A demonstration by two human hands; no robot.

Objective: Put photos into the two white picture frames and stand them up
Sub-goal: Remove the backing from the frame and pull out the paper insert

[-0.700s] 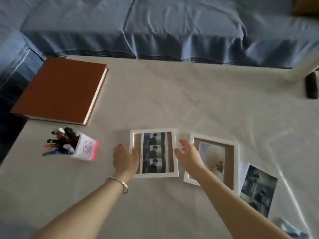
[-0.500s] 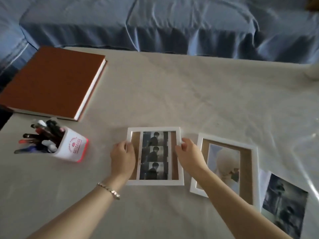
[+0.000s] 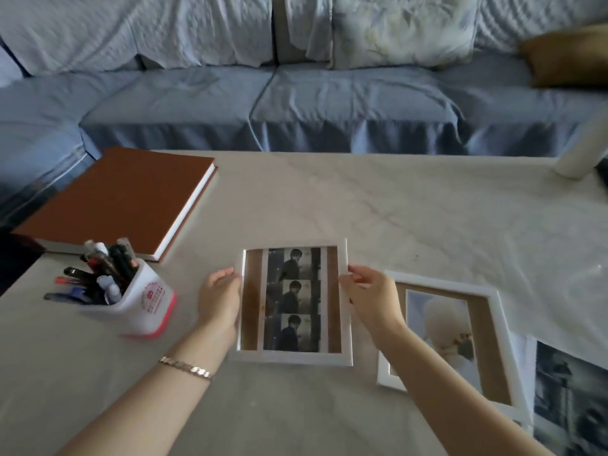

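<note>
While a blue sofa filled the background, you worked at the pale marbled bench, a brown hardback book lying at its far left corner. To your right, the second white frame lay flat and face up with a portrait photo inside it, and a loose print lay just beside its right edge. A white pen pot stood near your left wrist.

The first white frame, already holding a photo strip of three dark shots, sat directly between your hands, its long axis running away from you. Your left grip clasped the left long edge and your right grip pinched the right long edge, both in the upper half of the frame. Neither was the nearer; each was already touching it. The picture side faced you, and whether the lower edge rested on the bench could not be told.

With a hold on both long sides, the frame looked ready to be tipped upright about its short bottom edge. The prop at the back was hidden, so it probably needed checking first.
</note>
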